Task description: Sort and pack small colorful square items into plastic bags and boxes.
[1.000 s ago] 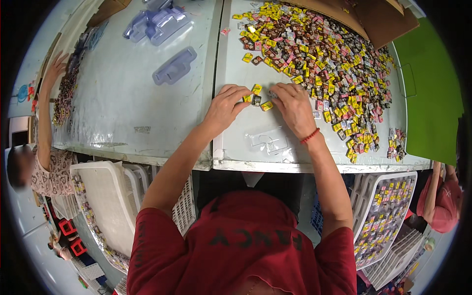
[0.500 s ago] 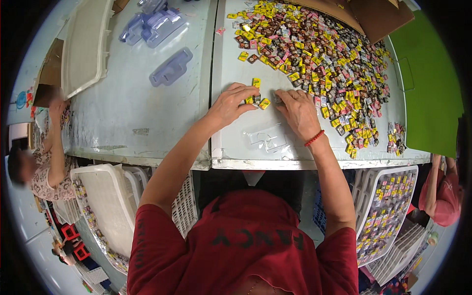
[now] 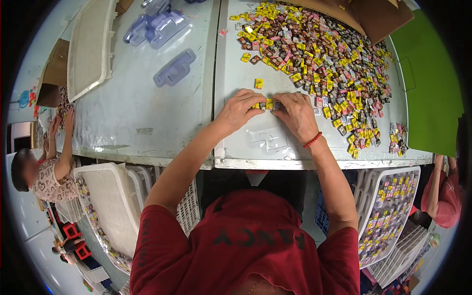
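My left hand (image 3: pixel 240 110) and my right hand (image 3: pixel 296 114) meet over a short row of small wrapped sweets (image 3: pixel 268 104) on the grey metal table (image 3: pixel 147 113). The fingertips of both hands pinch the ends of that row. A red bead bracelet (image 3: pixel 312 140) circles my right wrist. A big heap of loose sweets (image 3: pixel 324 54), yellow, pink and dark, spreads beyond and to the right of my hands. A clear plastic insert tray (image 3: pixel 268 139) lies flat on the table just below my hands. One yellow sweet (image 3: pixel 258 83) lies alone above my left hand.
Clear plastic trays (image 3: pixel 174 69) and several more (image 3: pixel 155 22) lie at the far left of the table, beside a white crate (image 3: pixel 91 46). A green board (image 3: pixel 427 83) borders the right. A person (image 3: pixel 44 162) works at the left, another person (image 3: pixel 445 196) at the right. White crates (image 3: pixel 388 216) of sweets stand below the table edge.
Both hands have drawn a few sweets out of the heap's edge and closed together on them in a row. The person on the left has shifted an arm along the table.
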### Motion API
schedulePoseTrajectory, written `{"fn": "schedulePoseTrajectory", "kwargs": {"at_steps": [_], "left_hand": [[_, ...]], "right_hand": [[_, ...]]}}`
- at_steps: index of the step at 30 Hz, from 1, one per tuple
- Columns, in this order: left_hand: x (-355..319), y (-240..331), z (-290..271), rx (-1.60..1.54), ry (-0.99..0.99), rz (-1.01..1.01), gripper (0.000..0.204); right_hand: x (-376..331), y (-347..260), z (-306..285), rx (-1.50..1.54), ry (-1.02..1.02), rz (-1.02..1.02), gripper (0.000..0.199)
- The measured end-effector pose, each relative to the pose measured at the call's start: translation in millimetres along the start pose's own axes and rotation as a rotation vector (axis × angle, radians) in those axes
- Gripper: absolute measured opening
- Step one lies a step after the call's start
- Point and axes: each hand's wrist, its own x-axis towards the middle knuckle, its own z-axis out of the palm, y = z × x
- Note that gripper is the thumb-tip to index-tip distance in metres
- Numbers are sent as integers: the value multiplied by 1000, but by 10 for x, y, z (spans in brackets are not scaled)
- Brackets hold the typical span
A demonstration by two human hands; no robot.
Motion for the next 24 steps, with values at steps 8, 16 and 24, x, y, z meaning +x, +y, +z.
{"fn": "schedulePoseTrajectory", "kwargs": {"at_steps": [8,16,24], "left_hand": [[368,-181,-193,66,72,91,25],[245,-331,-219,77,151,58,19],[-230,-105,-354,20,121,-42,20]], "right_hand": [[-29,87,-117,63,17,33,38],[118,133,-123,81,96,108,17],[1258,225,145,-239,230,-97,13]]}}
